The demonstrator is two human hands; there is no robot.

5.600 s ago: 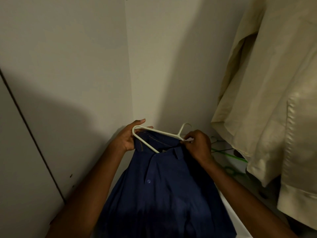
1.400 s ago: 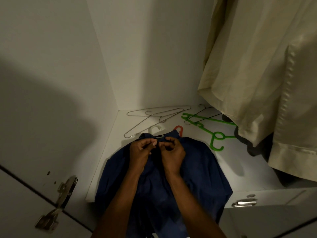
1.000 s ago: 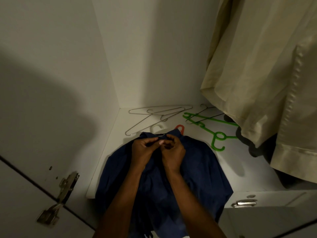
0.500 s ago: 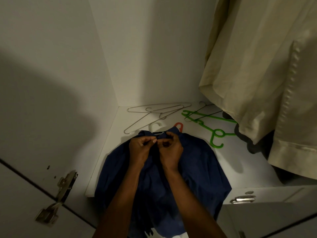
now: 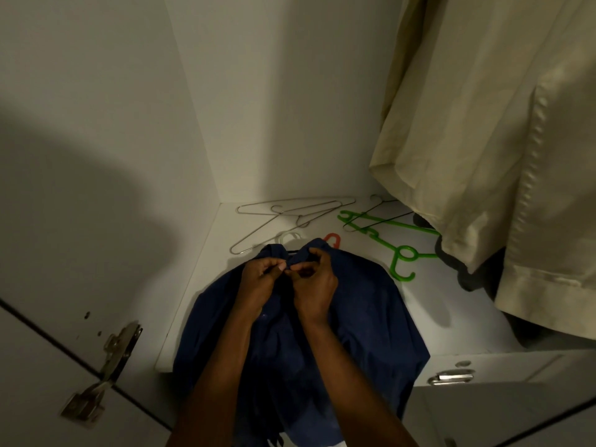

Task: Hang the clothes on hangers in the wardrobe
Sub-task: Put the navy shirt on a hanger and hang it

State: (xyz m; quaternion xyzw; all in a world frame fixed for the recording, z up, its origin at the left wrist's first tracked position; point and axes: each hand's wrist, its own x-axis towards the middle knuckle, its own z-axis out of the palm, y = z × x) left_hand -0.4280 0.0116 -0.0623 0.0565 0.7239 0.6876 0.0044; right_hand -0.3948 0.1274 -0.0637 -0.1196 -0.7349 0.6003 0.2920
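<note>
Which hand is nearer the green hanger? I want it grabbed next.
Right. The right hand pinches the blue shirt collar, beside the green hanger; the left hand lies farther away.

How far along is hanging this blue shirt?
Done: a cream garment already hangs. In hand: the blue shirt lies on the wardrobe shelf over a white hanger; the left hand and right hand pinch its collar. Left: hanging it up.

A blue shirt (image 5: pixel 364 304) is lying on the wardrobe shelf (image 5: pixel 451 314), hanging over its front edge. The left hand (image 5: pixel 258 280) and right hand (image 5: pixel 314 285) are pinching its collar together. Behind the shirt, wire hangers (image 5: pixel 290 214) and a green hanger (image 5: pixel 387 240) are lying; a cream garment (image 5: pixel 483 140) is hanging to the shirt's right.
</note>
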